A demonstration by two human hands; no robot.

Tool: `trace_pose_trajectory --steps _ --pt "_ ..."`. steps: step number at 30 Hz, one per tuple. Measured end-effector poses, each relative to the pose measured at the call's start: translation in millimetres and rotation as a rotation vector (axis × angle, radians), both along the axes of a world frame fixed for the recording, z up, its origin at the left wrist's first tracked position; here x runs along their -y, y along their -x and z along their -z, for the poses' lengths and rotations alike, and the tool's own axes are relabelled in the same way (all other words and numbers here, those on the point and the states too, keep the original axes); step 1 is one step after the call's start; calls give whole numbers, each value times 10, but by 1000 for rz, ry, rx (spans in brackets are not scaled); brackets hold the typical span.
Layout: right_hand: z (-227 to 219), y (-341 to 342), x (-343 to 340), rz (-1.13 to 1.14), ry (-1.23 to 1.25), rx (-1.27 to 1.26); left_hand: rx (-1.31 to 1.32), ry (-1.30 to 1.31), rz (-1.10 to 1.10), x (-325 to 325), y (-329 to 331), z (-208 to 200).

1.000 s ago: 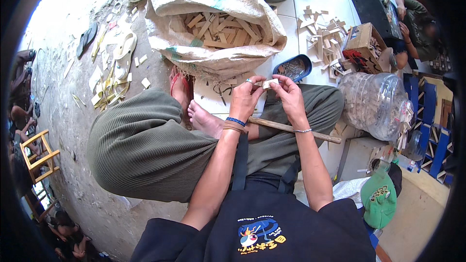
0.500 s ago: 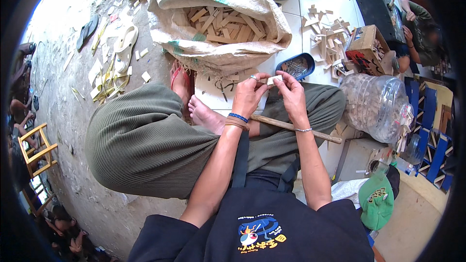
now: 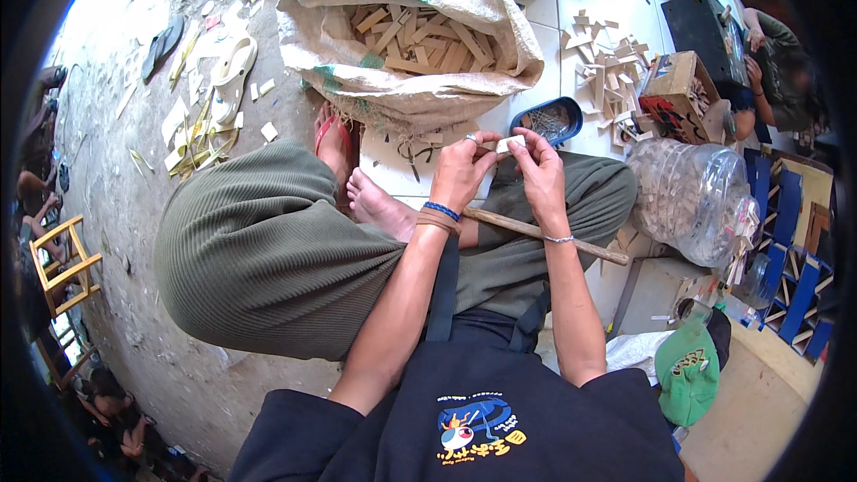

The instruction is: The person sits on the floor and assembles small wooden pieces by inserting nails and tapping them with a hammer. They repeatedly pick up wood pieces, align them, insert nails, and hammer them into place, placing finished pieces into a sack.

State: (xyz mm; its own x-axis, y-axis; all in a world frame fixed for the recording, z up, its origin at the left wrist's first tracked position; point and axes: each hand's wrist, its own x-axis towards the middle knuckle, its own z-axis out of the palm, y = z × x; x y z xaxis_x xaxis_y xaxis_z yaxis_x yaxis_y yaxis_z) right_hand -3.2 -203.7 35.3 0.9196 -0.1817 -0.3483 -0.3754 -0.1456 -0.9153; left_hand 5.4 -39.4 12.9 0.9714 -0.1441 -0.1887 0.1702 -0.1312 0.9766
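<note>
A small pale wooden piece (image 3: 511, 144) is pinched between both my hands above my crossed legs. My left hand (image 3: 460, 172) grips its left end with thumb and fingers, and wears a ring and blue wristbands. My right hand (image 3: 538, 175) holds its right end, a thin bracelet on the wrist. A long wooden stick (image 3: 544, 235) lies across my lap under both wrists. Beyond my hands stands an open woven sack (image 3: 411, 89) full of cut wooden strips (image 3: 420, 36).
A blue tray (image 3: 550, 120) sits just past my hands. Loose wood pieces (image 3: 607, 71), a cardboard box (image 3: 678, 89) and a clear plastic jug (image 3: 692, 201) lie at the right. A green cap (image 3: 687, 373) is at lower right. Another person (image 3: 772, 62) sits at the far right.
The view has shifted slightly. Both hands stay together on the small wooden piece, with only small finger movement.
</note>
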Motion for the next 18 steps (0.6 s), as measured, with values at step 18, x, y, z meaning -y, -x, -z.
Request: trace_pose_trajectory --steps 18 --pt "-51 -42 -4 5 108 20 -92 101 -19 5 -9 17"
